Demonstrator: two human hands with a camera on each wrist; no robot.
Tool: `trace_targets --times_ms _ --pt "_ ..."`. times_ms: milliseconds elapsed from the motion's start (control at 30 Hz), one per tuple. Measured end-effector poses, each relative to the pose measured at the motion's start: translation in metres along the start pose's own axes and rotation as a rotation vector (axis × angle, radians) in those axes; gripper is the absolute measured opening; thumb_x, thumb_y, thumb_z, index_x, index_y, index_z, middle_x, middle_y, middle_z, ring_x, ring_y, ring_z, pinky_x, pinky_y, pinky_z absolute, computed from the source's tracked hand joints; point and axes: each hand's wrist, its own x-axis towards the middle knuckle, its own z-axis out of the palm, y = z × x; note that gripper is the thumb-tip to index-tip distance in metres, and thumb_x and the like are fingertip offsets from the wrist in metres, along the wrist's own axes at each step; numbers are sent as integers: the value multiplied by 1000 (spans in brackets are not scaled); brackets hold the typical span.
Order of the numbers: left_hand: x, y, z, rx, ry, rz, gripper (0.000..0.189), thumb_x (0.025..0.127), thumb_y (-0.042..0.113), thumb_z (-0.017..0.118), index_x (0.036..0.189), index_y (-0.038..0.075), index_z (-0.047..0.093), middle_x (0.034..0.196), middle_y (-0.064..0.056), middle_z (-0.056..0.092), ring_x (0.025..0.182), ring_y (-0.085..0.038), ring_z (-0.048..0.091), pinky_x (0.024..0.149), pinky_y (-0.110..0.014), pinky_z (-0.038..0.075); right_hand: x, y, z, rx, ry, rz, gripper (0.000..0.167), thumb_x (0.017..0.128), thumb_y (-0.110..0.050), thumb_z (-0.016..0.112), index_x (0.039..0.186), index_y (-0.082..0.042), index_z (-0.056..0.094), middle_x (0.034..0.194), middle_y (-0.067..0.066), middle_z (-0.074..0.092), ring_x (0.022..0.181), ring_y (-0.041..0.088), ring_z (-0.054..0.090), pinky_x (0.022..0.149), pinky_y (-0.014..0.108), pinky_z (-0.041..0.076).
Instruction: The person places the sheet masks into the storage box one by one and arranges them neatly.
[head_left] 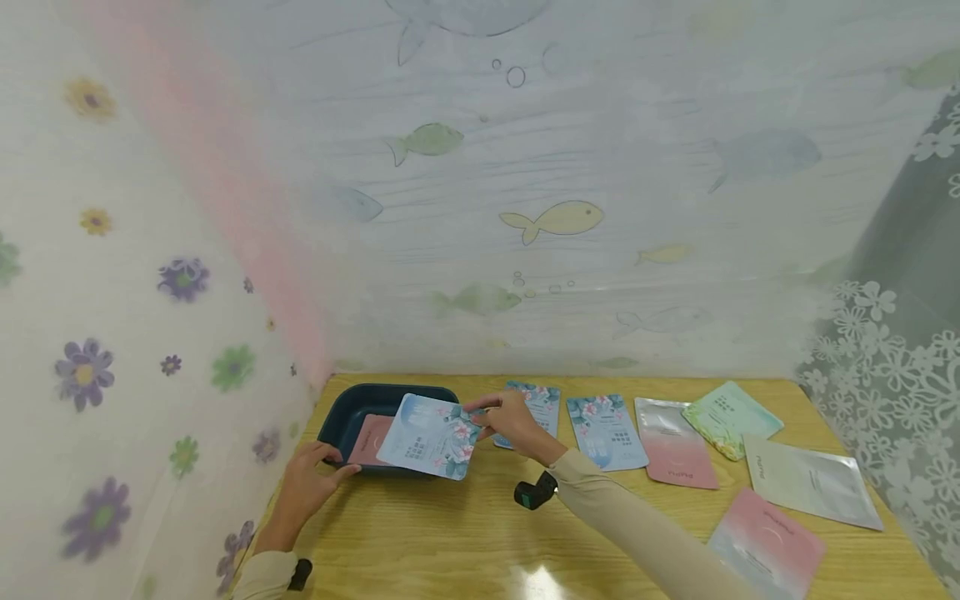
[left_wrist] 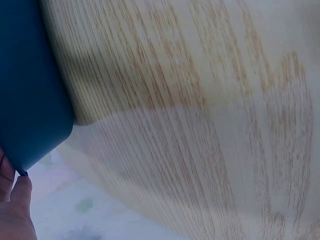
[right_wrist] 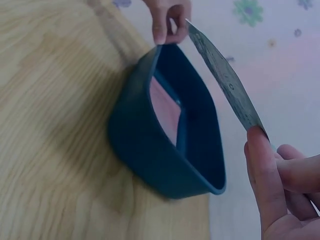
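My right hand (head_left: 517, 423) pinches a light-blue face mask packet (head_left: 429, 440) with a floral print by its right edge, above the dark blue plastic basin (head_left: 342, 421). In the right wrist view this packet (right_wrist: 227, 82) appears nearly edge-on, clear of the basin's rim (right_wrist: 187, 160). A pink packet (head_left: 371, 438) lies inside the basin, partly covered in the head view by the held one. My left hand (head_left: 306, 487) grips the basin's near-left corner, thumb and fingers on the rim. The left wrist view shows that hand (left_wrist: 16, 210) at the basin's corner.
Two blue floral packets (head_left: 606, 433) lie on the wooden table (head_left: 450, 533), one partly behind my right hand. Further right are a pink-silver packet (head_left: 678, 450), a green one (head_left: 731, 417), a pale silver one (head_left: 813, 479) and another pink one (head_left: 768, 542). Patterned curtains (head_left: 465, 208) surround the table.
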Motion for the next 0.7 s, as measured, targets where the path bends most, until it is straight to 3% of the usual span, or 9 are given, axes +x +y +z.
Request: trace_targets --times_ms 133,367,533,633,700 --pt "1 0 0 13 -2 -2 31 59 14 90 72 6 63 74 -2 55 70 -16 51 63 -36 46 13 -1 9 8 33 36 22 87 8 58 106 4 69 120 22 59 65 35 65 73 40 55" --pt "1 -4 5 17 -9 -5 31 59 14 90 73 5 63 75 -1 55 71 -16 50 64 -37 46 36 11 23 7 85 94 20 88 6 58 103 1 70 122 18 59 82 48 62 84 50 49" --pt "0 -3 5 22 -14 -13 31 59 16 90 72 7 63 75 0 54 71 -16 50 64 -36 45 49 19 34 32 53 71 20 88 8 58 104 5 69 118 18 61 73 39 65 77 52 51" --pt "-1 -3 3 16 -9 -15 32 59 16 90 72 7 62 75 0 54 71 -15 50 63 -36 45 54 22 43 3 41 45 18 88 8 58 102 6 69 115 17 62 72 28 65 74 50 52" --pt "-2 -3 2 14 -5 -18 33 58 16 91 72 8 62 75 0 54 71 -15 50 63 -36 44 57 25 49 -29 40 24 17 87 9 58 100 7 69 111 19 63 71 29 65 72 49 53"
